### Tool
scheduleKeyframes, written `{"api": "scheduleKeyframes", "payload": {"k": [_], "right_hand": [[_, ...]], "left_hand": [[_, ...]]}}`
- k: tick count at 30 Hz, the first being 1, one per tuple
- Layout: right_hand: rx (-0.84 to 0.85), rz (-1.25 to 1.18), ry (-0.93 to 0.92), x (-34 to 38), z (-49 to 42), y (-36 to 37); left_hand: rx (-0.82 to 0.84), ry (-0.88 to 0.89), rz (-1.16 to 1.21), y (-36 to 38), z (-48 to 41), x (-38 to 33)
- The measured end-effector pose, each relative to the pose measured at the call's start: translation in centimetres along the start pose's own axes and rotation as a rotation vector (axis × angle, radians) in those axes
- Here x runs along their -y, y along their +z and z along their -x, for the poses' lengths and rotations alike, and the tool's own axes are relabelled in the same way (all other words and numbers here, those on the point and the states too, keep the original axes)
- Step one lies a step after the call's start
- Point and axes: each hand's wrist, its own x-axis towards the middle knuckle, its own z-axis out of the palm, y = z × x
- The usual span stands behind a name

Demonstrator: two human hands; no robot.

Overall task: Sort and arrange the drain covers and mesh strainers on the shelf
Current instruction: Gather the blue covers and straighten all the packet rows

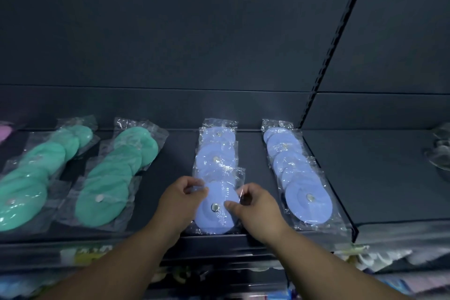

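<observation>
Discs of matte, rubbery-looking material, each sealed in a crinkled clear plastic sleeve, lie in four overlapping rows running near to far on the dark shelf [175,153]. Two rows are teal: the left teal row [24,192] and the second teal row [102,200], whose nearest disc has a pale stud at its middle. Their discs overlap too much to count. Two rows are pale blue. The centre blue row [215,158] shows four discs, and the right blue row [308,198] shows about five. Each blue disc is a flat circle with a shiny metal stud at its centre.

The nearest blue cover [214,220] lies at the near end of the centre row, by the shelf's front lip. The left grip [181,198] is curled and pinches the left edge of its sleeve. The right grip [255,207] pinches the sleeve's right edge, thumb lying on the disc beside the stud.

A pink piece [3,131] shows at the far left edge. Clear glassy items [440,151] sit on the neighbouring shelf to the right, past a slotted upright [336,31]. Goods on the lower shelf are blurred.
</observation>
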Motion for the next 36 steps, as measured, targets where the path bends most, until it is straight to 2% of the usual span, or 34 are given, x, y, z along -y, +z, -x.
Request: {"api": "scheduleKeyframes", "payload": {"k": [4,11,15,18,21,26,31,36], "right_hand": [[-0.017,-0.138,0.053,0.0,-0.4,-0.3],[0.012,0.039,0.021,0.0,-1.3,-0.3],[-0.005,0.160,-0.054,0.3,-0.9,0.1],[-0.014,0.137,-0.068,0.3,-0.6,0.3],[0.041,0.059,-0.125,0.3,-0.4,0.4],[0.033,0.093,-0.171,0.0,-0.1,0.2],[-0.018,0.081,-0.220,1.0,0.4,-0.6],[-0.100,0.215,-0.331,3.4,0.7,0.3]], "left_hand": [[0.038,0.004,-0.010,0.0,-0.1,0.0],[0.138,0.024,-0.082,0.1,-1.5,0.7],[0.093,0.061,-0.131,0.6,-1.6,0.7],[0.046,0.072,-0.169,1.3,-1.9,0.3],[0.095,0.076,-0.210,2.1,-2.2,0.4],[0.119,0.083,-0.255,2.1,-1.6,0.0],[0.001,0.159,-0.320,0.4,0.1,-1.1],[-0.148,0.353,-0.459,-3.8,1.9,-1.2]]}}
